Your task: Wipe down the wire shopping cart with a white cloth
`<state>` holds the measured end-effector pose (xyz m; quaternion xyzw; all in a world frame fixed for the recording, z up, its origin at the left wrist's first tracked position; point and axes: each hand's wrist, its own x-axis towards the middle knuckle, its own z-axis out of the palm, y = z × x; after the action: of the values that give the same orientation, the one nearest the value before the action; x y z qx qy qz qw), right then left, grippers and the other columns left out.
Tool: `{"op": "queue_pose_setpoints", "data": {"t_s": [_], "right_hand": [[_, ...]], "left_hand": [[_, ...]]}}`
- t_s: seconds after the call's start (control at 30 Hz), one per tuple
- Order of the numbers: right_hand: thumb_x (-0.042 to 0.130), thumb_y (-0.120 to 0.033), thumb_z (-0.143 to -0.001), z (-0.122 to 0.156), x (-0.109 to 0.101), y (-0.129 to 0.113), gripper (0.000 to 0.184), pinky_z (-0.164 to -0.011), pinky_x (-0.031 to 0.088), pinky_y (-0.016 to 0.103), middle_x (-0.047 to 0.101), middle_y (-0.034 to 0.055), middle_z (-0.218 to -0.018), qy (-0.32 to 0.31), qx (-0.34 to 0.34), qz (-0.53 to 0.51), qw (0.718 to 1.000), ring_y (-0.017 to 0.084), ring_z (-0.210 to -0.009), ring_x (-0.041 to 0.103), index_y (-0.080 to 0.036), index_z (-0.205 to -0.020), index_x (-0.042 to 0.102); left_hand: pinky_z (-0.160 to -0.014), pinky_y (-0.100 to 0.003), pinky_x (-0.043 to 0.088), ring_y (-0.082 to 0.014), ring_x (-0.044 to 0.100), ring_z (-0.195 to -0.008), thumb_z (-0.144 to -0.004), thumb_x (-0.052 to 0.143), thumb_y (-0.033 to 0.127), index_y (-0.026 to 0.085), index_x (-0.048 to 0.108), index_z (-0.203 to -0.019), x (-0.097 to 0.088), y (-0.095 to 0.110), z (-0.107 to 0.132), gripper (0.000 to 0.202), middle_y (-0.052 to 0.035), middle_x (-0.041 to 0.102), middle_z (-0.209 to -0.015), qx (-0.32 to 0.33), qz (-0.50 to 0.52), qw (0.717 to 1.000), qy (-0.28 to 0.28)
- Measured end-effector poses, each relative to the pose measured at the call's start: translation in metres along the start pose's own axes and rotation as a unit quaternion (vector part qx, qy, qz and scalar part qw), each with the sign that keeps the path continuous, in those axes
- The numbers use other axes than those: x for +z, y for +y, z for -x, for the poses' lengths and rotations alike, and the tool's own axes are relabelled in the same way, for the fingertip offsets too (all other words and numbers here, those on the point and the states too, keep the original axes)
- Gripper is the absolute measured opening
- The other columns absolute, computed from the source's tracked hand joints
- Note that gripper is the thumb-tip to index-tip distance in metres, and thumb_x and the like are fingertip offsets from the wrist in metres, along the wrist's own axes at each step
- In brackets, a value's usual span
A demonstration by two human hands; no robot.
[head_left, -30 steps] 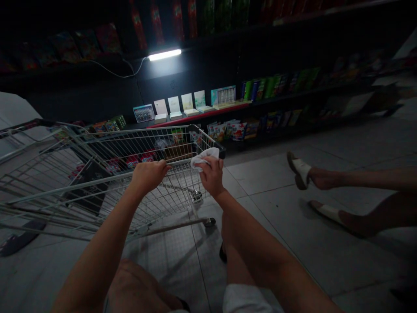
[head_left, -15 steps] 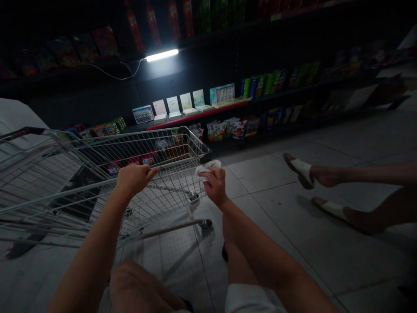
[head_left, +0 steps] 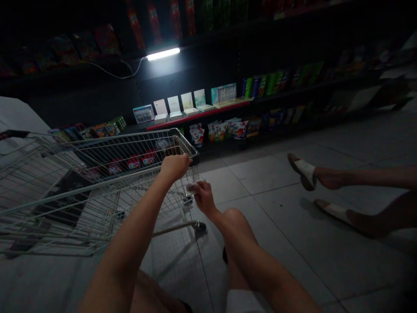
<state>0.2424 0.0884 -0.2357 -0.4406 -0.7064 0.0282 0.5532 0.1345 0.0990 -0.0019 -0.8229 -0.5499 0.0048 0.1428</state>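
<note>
A wire shopping cart (head_left: 107, 182) stands on the left, its dark-cornered front end facing right. My left hand (head_left: 176, 167) is closed around the cart's top rail close to that front corner. Lower down, my right hand (head_left: 203, 198) pinches a crumpled white cloth (head_left: 192, 186), which may be a wipe or tissue. The cloth is against or very close to the wires of the cart's front end; contact is hard to make out. Under the basket, a front caster (head_left: 200, 226) rests on the floor.
Behind the cart, dark shelves carry small boxed sets (head_left: 223, 95), snack bags (head_left: 228, 130) and bottles (head_left: 174, 19). A lit tube lamp (head_left: 163, 54) hangs there with its cable. At the right, another person's feet in white shoes (head_left: 306, 168) are on the tiled floor (head_left: 260, 243).
My left hand has slid right along the rail to the front corner. My right hand has gone lower and slightly left with the cloth. The cart's front end has shifted a little left.
</note>
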Motion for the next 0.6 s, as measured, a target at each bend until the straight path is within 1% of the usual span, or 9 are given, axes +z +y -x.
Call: {"op": "queue_pose_setpoints", "data": {"t_s": [0.1,0.17,0.23,0.33,0.4,0.43,0.5,0.6], "right_hand": [[0.050,-0.014,-0.080,-0.039,-0.007,-0.017,0.037,-0.103,0.039,0.042,0.054,0.0085,-0.119,0.068,-0.009,0.014,0.998,0.025,-0.115,0.046,-0.023,-0.111,0.069],[0.051,-0.016,-0.082,-0.054,-0.002,-0.022,0.038,-0.107,0.037,0.043,0.052,0.0089,-0.126,0.089,-0.022,0.025,0.995,0.026,-0.121,0.045,-0.023,-0.115,0.067],[0.050,-0.018,-0.083,-0.050,0.010,-0.019,0.038,-0.107,0.038,0.043,0.051,0.0092,-0.130,0.084,-0.018,0.033,0.996,0.027,-0.123,0.045,-0.023,-0.117,0.066],[0.049,-0.015,-0.081,-0.023,0.028,-0.009,0.040,-0.103,0.040,0.043,0.053,0.0090,-0.130,0.044,0.008,0.021,0.999,0.027,-0.121,0.048,-0.024,-0.116,0.067],[0.049,-0.012,-0.080,-0.007,0.034,-0.005,0.039,-0.102,0.039,0.044,0.056,0.0086,-0.126,0.036,0.033,0.008,0.999,0.027,-0.120,0.049,-0.024,-0.112,0.068],[0.049,-0.012,-0.080,-0.003,0.034,-0.005,0.037,-0.102,0.039,0.045,0.057,0.0084,-0.123,0.039,0.042,0.000,0.998,0.027,-0.118,0.050,-0.023,-0.108,0.069],[0.048,-0.014,-0.082,-0.005,0.031,-0.004,0.032,-0.101,0.039,0.043,0.059,0.0081,-0.115,0.053,0.059,-0.021,0.997,0.025,-0.115,0.052,-0.022,-0.104,0.071],[0.049,-0.016,-0.083,-0.023,0.022,0.003,0.029,-0.097,0.043,0.038,0.059,0.0085,-0.106,0.073,0.098,-0.052,0.991,0.023,-0.106,0.053,-0.020,-0.102,0.070]], "left_hand": [[-0.077,-0.039,0.050,-0.0320,0.070,-0.099,-0.101,0.028,0.044,0.018,0.064,-0.113,0.007,-0.007,0.003,0.046,-0.0154,0.074,-0.103,-0.007,-0.012,1.000,0.014],[-0.076,-0.038,0.049,-0.0316,0.071,-0.098,-0.101,0.027,0.045,0.018,0.065,-0.111,0.008,-0.012,0.006,0.048,-0.0149,0.075,-0.101,-0.008,-0.018,1.000,0.023],[-0.074,-0.037,0.049,-0.0311,0.071,-0.096,-0.101,0.024,0.048,0.018,0.066,-0.109,0.007,-0.014,0.009,0.052,-0.0147,0.075,-0.099,-0.008,-0.019,0.999,0.026],[-0.072,-0.035,0.047,-0.0291,0.072,-0.093,-0.100,0.019,0.053,0.018,0.066,-0.109,0.006,-0.015,0.011,0.060,-0.0149,0.075,-0.097,-0.010,-0.015,1.000,0.022],[-0.072,-0.034,0.046,-0.0276,0.071,-0.092,-0.100,0.019,0.053,0.018,0.065,-0.110,0.006,-0.015,0.012,0.060,-0.0147,0.075,-0.098,-0.013,-0.012,1.000,0.022],[-0.073,-0.034,0.046,-0.0272,0.071,-0.092,-0.100,0.020,0.053,0.018,0.065,-0.110,0.006,-0.015,0.013,0.058,-0.0145,0.075,-0.099,-0.015,-0.011,1.000,0.024],[-0.074,-0.035,0.046,-0.0277,0.071,-0.094,-0.100,0.024,0.051,0.018,0.065,-0.109,0.007,-0.015,0.013,0.054,-0.0143,0.075,-0.100,-0.017,-0.011,0.999,0.025],[-0.074,-0.036,0.046,-0.0299,0.071,-0.095,-0.100,0.027,0.050,0.018,0.066,-0.108,0.008,-0.016,0.014,0.050,-0.0146,0.075,-0.100,-0.015,-0.007,1.000,0.026]]}}
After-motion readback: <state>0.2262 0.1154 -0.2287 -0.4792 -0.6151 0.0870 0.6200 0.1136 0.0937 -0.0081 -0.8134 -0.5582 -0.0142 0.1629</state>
